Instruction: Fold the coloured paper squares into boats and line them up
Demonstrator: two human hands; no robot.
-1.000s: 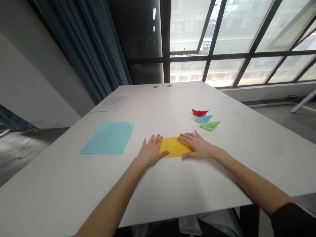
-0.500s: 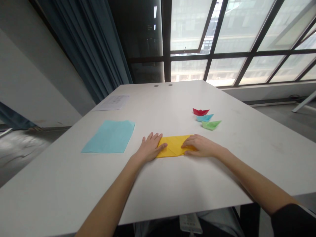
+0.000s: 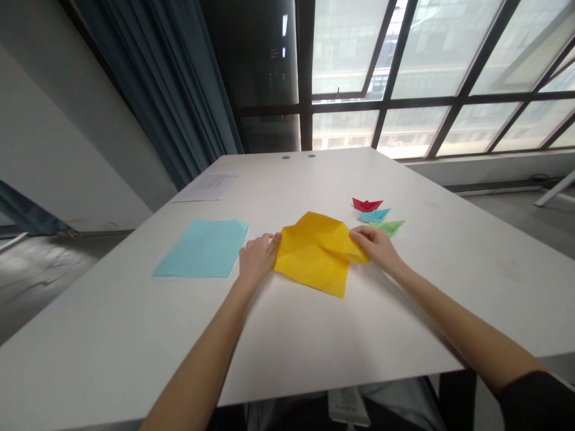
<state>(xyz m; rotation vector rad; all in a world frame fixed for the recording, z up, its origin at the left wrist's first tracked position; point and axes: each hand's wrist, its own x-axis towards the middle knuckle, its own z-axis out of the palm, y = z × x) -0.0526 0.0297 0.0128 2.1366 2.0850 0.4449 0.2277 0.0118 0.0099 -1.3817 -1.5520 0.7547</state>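
A creased sheet of yellow paper (image 3: 314, 248) is spread between my two hands, partly lifted off the table and bent along its right side. At its left edge, my left hand (image 3: 258, 257) grips it between thumb and fingers. My right hand (image 3: 376, 245) pinches the right corner, where a flap curls over. Just beyond that hand lie three folded paper boats: a green one (image 3: 390, 227) partly hidden by the hand, a light blue one (image 3: 374, 215) and a red one (image 3: 367, 205).
Light blue paper (image 3: 202, 248) lies flat to the left of my hands. Farther back on the left is a printed white sheet (image 3: 205, 187). The white table (image 3: 135, 347) reaches toward a dark curtain (image 3: 166, 84) and windows.
The yellow paper lay folded into a flat strip under both hands; now it is opened out and raised. Both hands went from pressing on it to gripping its sides.
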